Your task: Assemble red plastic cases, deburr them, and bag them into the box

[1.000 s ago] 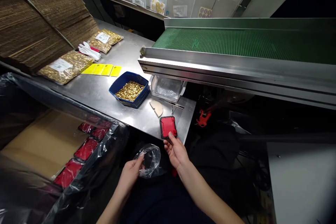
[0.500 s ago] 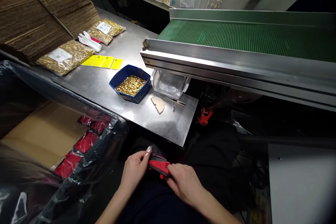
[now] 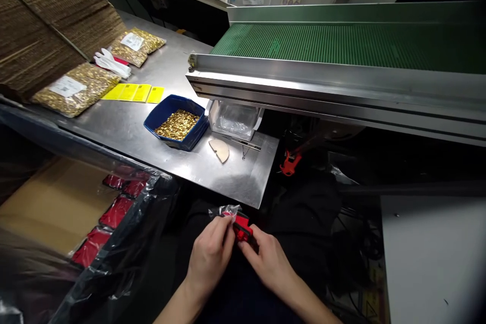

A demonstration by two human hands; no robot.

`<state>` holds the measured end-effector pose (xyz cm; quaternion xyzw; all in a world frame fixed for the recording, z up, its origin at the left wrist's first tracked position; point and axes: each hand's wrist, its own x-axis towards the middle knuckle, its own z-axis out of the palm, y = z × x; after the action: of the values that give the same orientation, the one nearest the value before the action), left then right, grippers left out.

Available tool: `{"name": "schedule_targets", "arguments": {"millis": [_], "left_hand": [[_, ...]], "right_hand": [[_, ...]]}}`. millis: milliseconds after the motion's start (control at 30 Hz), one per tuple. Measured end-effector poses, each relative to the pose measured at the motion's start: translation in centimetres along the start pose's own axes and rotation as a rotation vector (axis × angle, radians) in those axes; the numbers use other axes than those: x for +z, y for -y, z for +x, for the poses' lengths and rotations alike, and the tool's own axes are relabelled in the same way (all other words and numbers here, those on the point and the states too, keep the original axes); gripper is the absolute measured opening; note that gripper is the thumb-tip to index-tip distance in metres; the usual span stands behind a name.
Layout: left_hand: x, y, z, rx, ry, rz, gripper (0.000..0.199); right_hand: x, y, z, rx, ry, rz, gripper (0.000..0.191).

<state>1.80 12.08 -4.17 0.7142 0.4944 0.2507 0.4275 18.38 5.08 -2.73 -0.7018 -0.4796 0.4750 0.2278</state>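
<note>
A small red and black object [image 3: 243, 228] is held low in front of my lap, between both hands; its exact kind does not show. My left hand [image 3: 212, 248] is closed, with thumb and fingers pinching a crinkled clear plastic bag [image 3: 230, 210] at the object's left end. On the right end, my right hand [image 3: 268, 253] grips the object between thumb and fingers. Part of the object is hidden behind the left fingers. Beyond the hands, a blue tray [image 3: 150, 124] with small gold pieces [image 3: 178, 124] stands on the metal table [image 3: 235, 182].
A green conveyor belt [image 3: 322, 45] runs to the right. Left is a plastic-lined box [image 3: 56, 197] with several red packets [image 3: 116, 212]. The table also bears bags of gold pieces [image 3: 79, 91], yellow cards [image 3: 134, 92], white gloves [image 3: 110, 63], a pale half-round piece [image 3: 220, 151] and a clear-bag holder [image 3: 237, 119].
My left hand has moved right and closed on the clear plastic, which now bunches above its fingers. The red and black object has turned and risen slightly. The view has shifted right.
</note>
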Motion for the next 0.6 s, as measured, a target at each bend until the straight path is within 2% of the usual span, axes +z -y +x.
{"name": "schedule_targets", "arguments": {"millis": [133,200,267,433,500,600], "left_hand": [[1.2,-0.1,-0.4,0.064,0.027,-0.025,0.022],[1.5,-0.1,-0.5,0.074,0.042,-0.027,0.022],[1.5,-0.3,-0.6,0.046,0.042,-0.008,0.019],[1.6,-0.9,-0.4,-0.056,0.061,0.047,0.008],[1.6,-1.0,-0.3,-0.057,0.054,0.034,0.009],[1.6,-1.1,-0.3,-0.046,-0.012,-0.010,0.012]], "right_hand": [[-2.1,0.1,0.5,-0.066,0.129,-0.206,0.005],[-3.1,-0.2,0.9,-0.082,0.145,-0.200,0.005],[-3.4,-1.0,1.3,-0.049,0.117,-0.099,0.009],[-1.8,-2.8,1.7,0.008,-0.068,0.443,0.025],[-1.1,-2.9,1.4,0.000,-0.063,0.462,0.025],[-0.8,-2.4,0.5,0.000,-0.008,0.301,0.016]]}}
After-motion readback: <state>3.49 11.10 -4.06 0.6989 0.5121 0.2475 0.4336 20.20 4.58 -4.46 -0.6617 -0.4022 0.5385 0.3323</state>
